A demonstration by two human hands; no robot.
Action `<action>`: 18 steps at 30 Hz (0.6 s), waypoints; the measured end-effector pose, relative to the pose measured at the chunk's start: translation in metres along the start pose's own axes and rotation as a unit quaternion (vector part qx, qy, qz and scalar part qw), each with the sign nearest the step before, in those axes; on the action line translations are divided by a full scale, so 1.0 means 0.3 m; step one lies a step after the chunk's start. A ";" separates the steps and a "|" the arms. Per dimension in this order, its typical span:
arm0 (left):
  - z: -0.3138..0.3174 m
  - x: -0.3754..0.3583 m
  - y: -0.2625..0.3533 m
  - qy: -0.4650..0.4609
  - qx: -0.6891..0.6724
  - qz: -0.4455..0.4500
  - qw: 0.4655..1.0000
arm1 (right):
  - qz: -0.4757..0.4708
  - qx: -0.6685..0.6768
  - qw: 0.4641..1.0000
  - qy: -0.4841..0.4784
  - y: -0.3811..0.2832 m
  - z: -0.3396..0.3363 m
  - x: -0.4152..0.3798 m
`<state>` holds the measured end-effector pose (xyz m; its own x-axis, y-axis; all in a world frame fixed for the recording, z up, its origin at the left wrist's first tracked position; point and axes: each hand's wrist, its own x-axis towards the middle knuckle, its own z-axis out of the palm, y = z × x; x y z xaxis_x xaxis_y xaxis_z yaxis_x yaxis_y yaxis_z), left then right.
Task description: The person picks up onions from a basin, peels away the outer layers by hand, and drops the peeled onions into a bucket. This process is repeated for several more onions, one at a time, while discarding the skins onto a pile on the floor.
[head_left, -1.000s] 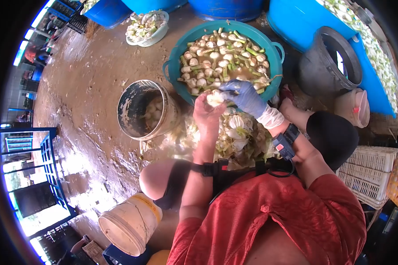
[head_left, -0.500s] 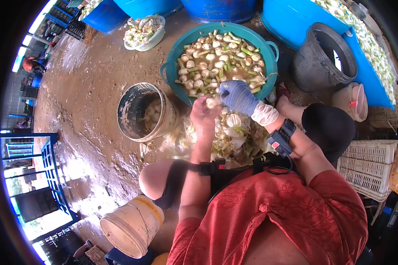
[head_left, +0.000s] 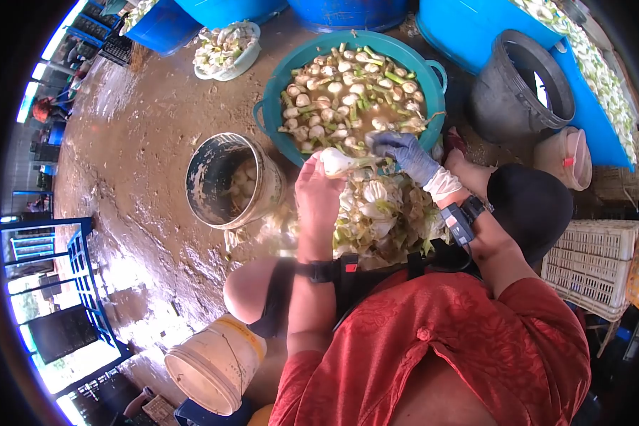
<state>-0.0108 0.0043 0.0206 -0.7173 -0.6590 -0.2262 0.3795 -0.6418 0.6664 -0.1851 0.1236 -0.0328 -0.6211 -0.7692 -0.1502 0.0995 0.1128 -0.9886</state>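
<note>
My left hand (head_left: 318,190), bare, is closed round a white bulb (head_left: 337,163) whose stem points to the right. Close to the stem, my right hand (head_left: 408,157) wears a blue-grey glove; its fingers are bent, and what they hold, if anything, is too blurred to name. Both hands are at the near rim of a round green tub (head_left: 277,85), where many white bulbs (head_left: 336,86) with cut stems float in brownish water. Below the hands lies a heap of peeled leaves and skins (head_left: 376,213).
To the left stands a worn bucket (head_left: 268,186) with some bulbs inside. A pale basin (head_left: 227,53) of peelings sits beyond it. A dark grey bucket (head_left: 500,106), blue containers (head_left: 351,14), white crates (head_left: 589,263) and a tipped cream bucket (head_left: 216,362) surround me.
My gloved right hand has moved right, away from my left hand. The bulb in my left hand now shows more fully, with its stem in view.
</note>
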 end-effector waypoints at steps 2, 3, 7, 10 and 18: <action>-0.002 0.014 -0.023 -0.027 0.001 -0.010 1.000 | 0.013 0.072 0.991 -0.113 -0.186 0.047 -0.034; -0.002 0.020 -0.031 -0.029 -0.001 -0.015 0.999 | -0.098 -0.110 0.977 -0.155 -0.208 0.061 -0.019; -0.010 0.022 -0.056 -0.006 0.047 -0.023 0.999 | -0.163 -0.295 0.930 -0.146 -0.209 0.092 -0.011; -0.029 0.012 -0.064 -0.041 0.219 0.008 0.975 | -0.121 -0.282 0.937 -0.165 -0.185 0.086 -0.015; -0.026 0.003 -0.059 -0.068 0.360 0.069 0.928 | -0.143 -0.331 0.929 -0.088 -0.058 0.114 -0.054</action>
<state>-0.0134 0.0120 0.0032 -0.7773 -0.6276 -0.0445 0.0191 -0.0943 0.9954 -0.1502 0.1125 -0.0130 -0.4058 -0.9117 0.0644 -0.5854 0.2051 -0.7844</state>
